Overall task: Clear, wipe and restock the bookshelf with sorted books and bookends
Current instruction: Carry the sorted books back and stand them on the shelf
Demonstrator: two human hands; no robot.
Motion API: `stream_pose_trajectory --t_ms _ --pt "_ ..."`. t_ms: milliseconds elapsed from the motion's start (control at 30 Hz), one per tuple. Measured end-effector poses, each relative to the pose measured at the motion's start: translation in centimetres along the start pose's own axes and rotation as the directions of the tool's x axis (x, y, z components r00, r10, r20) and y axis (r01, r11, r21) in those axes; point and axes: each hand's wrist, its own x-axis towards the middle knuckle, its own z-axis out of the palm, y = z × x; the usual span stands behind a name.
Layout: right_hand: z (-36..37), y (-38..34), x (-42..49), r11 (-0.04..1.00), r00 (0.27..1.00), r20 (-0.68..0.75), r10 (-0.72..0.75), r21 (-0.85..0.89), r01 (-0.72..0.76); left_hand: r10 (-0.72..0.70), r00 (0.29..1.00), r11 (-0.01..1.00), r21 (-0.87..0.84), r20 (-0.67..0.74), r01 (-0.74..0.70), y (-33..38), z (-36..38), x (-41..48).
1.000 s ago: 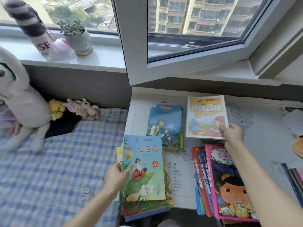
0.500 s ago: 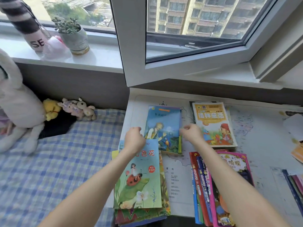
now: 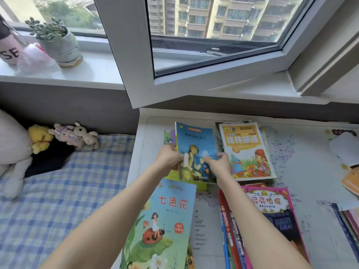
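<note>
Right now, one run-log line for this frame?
stage: sorting books | left hand + right hand: gripping blue book | desk

A white desk (image 3: 303, 164) with a printed map fills the right of the frame. Book piles lie on it: blue book (image 3: 196, 144) at centre, yellow book (image 3: 246, 150) beside it, flower book (image 3: 165, 226) lower centre, pink book (image 3: 275, 206) lower right. The checked bed (image 3: 58, 200) at left carries plush toys (image 3: 64, 134).

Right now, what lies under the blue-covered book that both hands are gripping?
Under the blue-covered book, a green-and-purple cover pokes out at its left edge and a yellow-green book shows along its bottom. Their titles and any further books beneath are covered.
</note>
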Motion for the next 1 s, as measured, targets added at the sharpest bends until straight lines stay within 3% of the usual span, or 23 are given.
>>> stream_pose_trajectory --t_ms 67,133,167,233,300,367,400,467,533,600,667,733,800,900,967,1000 --pt "-1.7 -1.0 0.1 0.994 1.000 -0.009 -0.023 0.108 0.023 -0.023 0.994 0.981 -0.190 0.108 0.044 0.6 0.1 -0.1" --pt "-3.8 -2.0 0.6 0.980 0.988 -0.095 -0.120 0.146 0.133 0.001 0.991 0.980 -0.197 0.135 0.026 0.6 0.0 0.1" --pt "-4.9 -2.4 0.8 0.965 0.968 -0.159 -0.192 0.148 0.216 0.017 0.995 0.990 -0.139 0.103 -0.003 0.3 -0.2 0.3" --pt "-7.4 -2.3 1.5 0.938 0.912 -0.283 -0.296 0.096 0.334 0.056 0.996 0.987 0.152 -0.071 -0.044 -0.6 -0.9 1.3" --pt "-10.0 -1.4 2.4 0.939 0.882 -0.369 -0.293 0.063 0.339 0.083 0.967 0.916 0.401 -0.239 0.021 -1.5 -1.4 1.9" --pt "-12.4 -0.3 3.4 0.955 0.893 -0.379 -0.242 0.069 0.288 0.041 0.967 0.878 0.470 -0.253 0.086 -2.5 -1.4 2.3" --pt "-13.3 0.1 3.8 0.968 0.902 -0.369 -0.222 0.029 0.250 0.014 0.973 0.869 0.483 -0.231 0.102 -2.8 -1.2 2.5" --pt "-13.9 0.3 4.1 0.956 0.907 -0.361 -0.215 -0.269 0.120 -0.014 0.977 0.864 0.489 -0.212 0.118 -3.4 -0.5 2.9" --pt "-12.6 0.1 3.5 0.800 0.855 -0.398 -0.332 -0.599 0.032 -0.021 0.972 0.866 0.481 -0.233 0.134 -3.7 0.1 3.1" --pt "-9.8 -0.8 2.0 0.711 0.796 -0.332 -0.507 -0.683 0.168 -0.030 0.965 0.888 0.435 -0.261 0.146 -3.5 0.3 3.2" --pt "-6.6 -1.5 0.8 0.723 0.837 -0.158 -0.524 -0.602 0.338 -0.020 0.957 0.907 0.398 -0.290 0.139 -2.9 0.3 3.2" --pt "-3.8 -1.7 0.1 0.786 0.913 0.016 -0.408 -0.502 0.361 0.001 0.955 0.918 0.380 -0.298 0.117 -2.0 -0.1 3.3" --pt "-2.2 -1.8 -0.2 0.864 0.955 0.075 -0.287 -0.410 0.292 0.004 0.967 0.960 0.273 -0.253 0.068 -0.8 -0.6 3.0" --pt "-2.1 -2.5 -0.7 0.987 0.986 0.152 -0.074 -0.129 0.094 -0.041 0.997 0.995 -0.093 -0.072 0.034 1.2 -1.4 2.2" --pt "-2.9 -3.3 -1.1 0.977 0.957 0.290 0.005 0.202 -0.066 -0.031 0.996 0.946 -0.319 0.083 0.056 2.6 -1.8 1.2" --pt "-3.6 -3.4 -1.0 0.939 0.949 0.315 -0.023 0.332 -0.087 -0.014 0.990 0.912 -0.404 0.142 0.071 3.0 -2.0 0.9"
